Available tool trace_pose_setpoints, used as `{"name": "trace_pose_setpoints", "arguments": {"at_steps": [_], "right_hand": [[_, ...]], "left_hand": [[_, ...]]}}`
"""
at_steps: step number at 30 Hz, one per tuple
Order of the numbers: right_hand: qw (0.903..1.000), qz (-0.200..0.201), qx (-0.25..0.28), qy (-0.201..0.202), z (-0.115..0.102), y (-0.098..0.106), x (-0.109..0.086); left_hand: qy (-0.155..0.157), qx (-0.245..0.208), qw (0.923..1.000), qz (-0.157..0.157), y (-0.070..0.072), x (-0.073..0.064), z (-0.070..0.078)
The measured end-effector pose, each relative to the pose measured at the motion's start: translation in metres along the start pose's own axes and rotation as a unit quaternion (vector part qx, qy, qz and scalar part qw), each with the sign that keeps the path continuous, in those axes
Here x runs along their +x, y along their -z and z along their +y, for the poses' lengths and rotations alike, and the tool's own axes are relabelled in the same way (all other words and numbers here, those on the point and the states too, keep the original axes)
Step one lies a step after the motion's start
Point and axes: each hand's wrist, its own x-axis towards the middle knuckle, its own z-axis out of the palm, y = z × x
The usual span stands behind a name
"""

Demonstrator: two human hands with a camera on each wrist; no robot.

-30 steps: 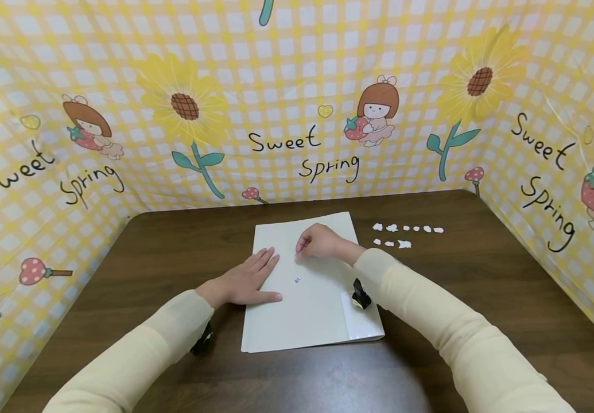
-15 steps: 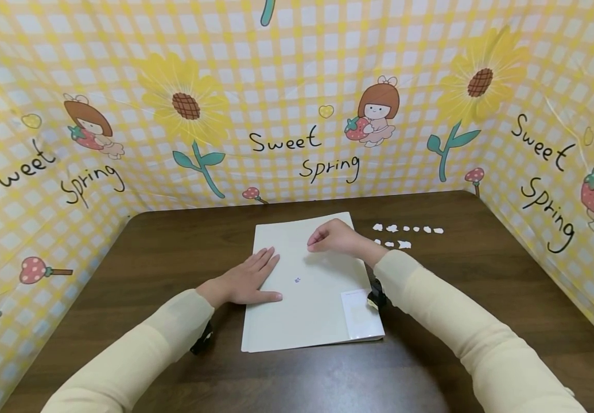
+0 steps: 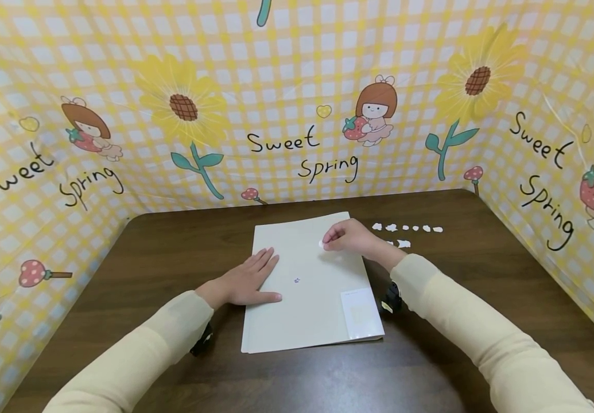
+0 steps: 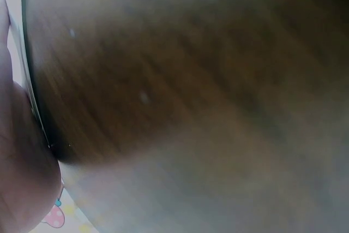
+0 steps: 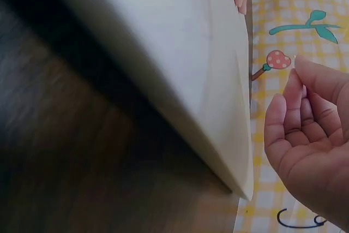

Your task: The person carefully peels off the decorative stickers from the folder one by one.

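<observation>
A large cream-white booklet (image 3: 307,321) lies on the dark wooden table. My left hand (image 3: 250,280) rests flat on its left edge with the fingers and thumb spread; in the left wrist view only part of that hand (image 4: 24,173) shows. Over the upper right of the booklet, my right hand (image 3: 350,236) pinches a small white paper piece (image 3: 321,244) between thumb and index finger. The right wrist view shows this hand (image 5: 316,129) with its other fingers curled and little of the piece visible. A tiny blue mark (image 3: 297,280) sits near the booklet's middle.
Several small white cut-out pieces (image 3: 415,228) lie in two rows on the table (image 3: 482,275) right of the booklet; my right hand and wrist hide part of the nearer row. A white label (image 3: 361,314) covers the booklet's lower right corner. Patterned yellow cloth (image 3: 286,86) surrounds the table.
My right hand has moved right across the booklet from near its upper middle, and the white piece at its fingertips shows more clearly. The left hand has stayed in place.
</observation>
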Motion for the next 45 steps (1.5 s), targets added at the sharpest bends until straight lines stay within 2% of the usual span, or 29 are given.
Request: {"name": "trace_pose_setpoints", "arguments": {"at_steps": [15,28,38,45], "right_hand": [[0.9983,0.036,0.045,0.005,0.026,0.029,-0.023],[0.9974,0.055,0.045,-0.01,0.037,0.056,-0.045],[0.9962,0.075,0.041,-0.014,0.055,0.081,-0.061],[0.9948,0.093,0.036,-0.021,0.068,0.101,-0.07]], "left_hand": [[-0.008,-0.006,0.9999,0.012,-0.002,0.0,-0.002],[0.006,-0.001,0.9999,0.012,-0.009,0.002,-0.006],[0.004,-0.003,1.0,0.002,-0.005,0.001,-0.004],[0.002,-0.012,0.9999,0.006,-0.006,0.002,-0.004]]}}
